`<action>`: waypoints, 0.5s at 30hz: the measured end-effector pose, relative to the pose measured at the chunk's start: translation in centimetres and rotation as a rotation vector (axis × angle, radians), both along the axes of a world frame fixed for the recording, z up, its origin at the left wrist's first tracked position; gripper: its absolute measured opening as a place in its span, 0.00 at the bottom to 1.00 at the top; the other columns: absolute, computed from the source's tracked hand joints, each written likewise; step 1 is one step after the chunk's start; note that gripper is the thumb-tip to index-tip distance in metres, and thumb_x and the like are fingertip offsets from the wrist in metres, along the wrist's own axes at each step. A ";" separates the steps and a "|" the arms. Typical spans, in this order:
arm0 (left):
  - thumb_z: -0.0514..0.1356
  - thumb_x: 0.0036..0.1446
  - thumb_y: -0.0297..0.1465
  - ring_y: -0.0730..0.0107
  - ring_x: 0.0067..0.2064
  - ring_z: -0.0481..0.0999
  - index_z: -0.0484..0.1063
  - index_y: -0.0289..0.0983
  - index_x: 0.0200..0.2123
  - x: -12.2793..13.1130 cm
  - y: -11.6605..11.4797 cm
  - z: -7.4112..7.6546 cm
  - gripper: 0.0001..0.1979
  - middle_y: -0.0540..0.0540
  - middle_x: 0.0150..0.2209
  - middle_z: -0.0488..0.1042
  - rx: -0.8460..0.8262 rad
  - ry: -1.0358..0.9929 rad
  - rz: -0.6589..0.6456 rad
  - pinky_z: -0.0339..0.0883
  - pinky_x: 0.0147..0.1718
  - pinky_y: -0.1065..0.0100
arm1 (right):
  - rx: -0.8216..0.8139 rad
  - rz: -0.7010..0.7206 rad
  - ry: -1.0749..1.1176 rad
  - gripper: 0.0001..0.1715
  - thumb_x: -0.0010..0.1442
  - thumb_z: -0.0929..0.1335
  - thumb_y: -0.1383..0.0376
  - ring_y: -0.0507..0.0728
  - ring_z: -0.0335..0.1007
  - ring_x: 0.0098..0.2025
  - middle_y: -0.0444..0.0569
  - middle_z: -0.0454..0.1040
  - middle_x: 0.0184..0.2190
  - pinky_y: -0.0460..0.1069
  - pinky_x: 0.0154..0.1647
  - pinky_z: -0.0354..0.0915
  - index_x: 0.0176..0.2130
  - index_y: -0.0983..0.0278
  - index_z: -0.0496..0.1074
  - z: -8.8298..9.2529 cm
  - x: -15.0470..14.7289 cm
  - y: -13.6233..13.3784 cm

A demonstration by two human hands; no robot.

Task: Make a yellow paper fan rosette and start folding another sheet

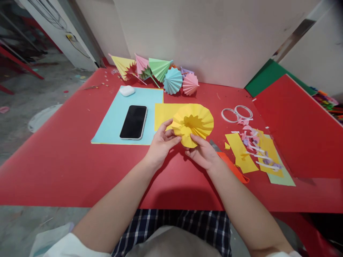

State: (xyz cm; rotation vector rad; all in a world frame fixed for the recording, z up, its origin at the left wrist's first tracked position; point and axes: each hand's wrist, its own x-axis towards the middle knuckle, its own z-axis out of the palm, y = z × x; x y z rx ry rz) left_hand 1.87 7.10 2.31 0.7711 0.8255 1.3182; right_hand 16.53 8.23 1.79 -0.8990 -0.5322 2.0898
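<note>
Between my two hands is a round, pleated yellow paper fan, held up over the red table. My left hand pinches its left edge with thumb and fingers. At the near edge, my right hand grips the folds, its thumb on top and the other fingers partly hidden beneath. Behind the fan lies a flat yellow paper strip. Just right of my right hand are orange-handled scissors, partly covered by my wrist.
A black-screened phone and a white case lie on blue paper. Folded paper umbrellas line the wall. To the right are tape rolls, yellow offcuts, paper scraps and a leaning red board.
</note>
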 end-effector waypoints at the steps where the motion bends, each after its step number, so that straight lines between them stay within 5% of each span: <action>1: 0.65 0.43 0.24 0.69 0.42 0.73 0.60 0.41 0.49 0.1 -0.1 0.1 0.29 0.48 0.38 0.73 0.007 0.009 -0.012 0.66 0.44 0.65 | 0.002 -0.004 -0.002 0.12 0.50 0.70 0.62 0.47 0.66 0.23 0.42 0.74 0.28 0.43 0.21 0.64 0.38 0.61 0.71 0.0 0.0 0.0; 6: 0.66 0.42 0.24 0.65 0.46 0.71 0.63 0.40 0.47 0.5 -0.5 0.8 0.27 0.46 0.45 0.71 0.056 0.081 -0.079 0.66 0.45 0.65 | 0.010 -0.041 0.001 0.13 0.50 0.70 0.63 0.47 0.68 0.28 0.41 0.75 0.33 0.42 0.22 0.65 0.39 0.61 0.71 0.1 -0.1 0.0; 15: 0.66 0.42 0.26 0.65 0.44 0.73 0.60 0.39 0.49 0.4 -0.3 0.5 0.29 0.46 0.41 0.74 0.061 0.109 -0.060 0.66 0.45 0.62 | 0.105 -0.154 -0.091 0.19 0.52 0.68 0.55 0.53 0.71 0.37 0.44 0.74 0.42 0.45 0.26 0.68 0.44 0.58 0.70 -0.2 0.1 0.4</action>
